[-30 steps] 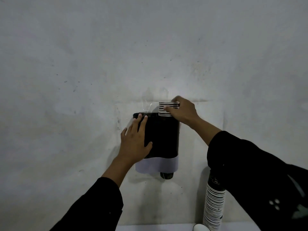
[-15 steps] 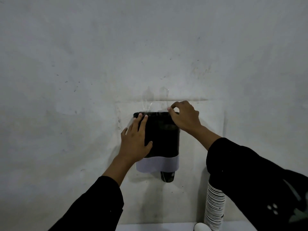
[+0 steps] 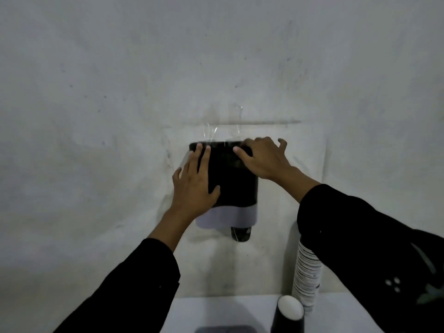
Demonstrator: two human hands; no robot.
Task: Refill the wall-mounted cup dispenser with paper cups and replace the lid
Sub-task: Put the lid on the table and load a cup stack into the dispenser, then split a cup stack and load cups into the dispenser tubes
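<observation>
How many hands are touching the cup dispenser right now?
2. The left hand lies flat on the left side of the dispenser; the right hand rests on its top right edge.

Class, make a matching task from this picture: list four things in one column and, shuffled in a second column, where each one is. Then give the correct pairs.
Things
1. left hand
2. right hand
3. cup stack
4. single cup

Places
A. upside down on the white surface, bottom of the picture
B. at the top right edge of the dispenser
C. flat against the dispenser's left front
D. standing by the wall, partly behind the right sleeve

Pairs: 1-C, 2-B, 3-D, 4-A
</observation>
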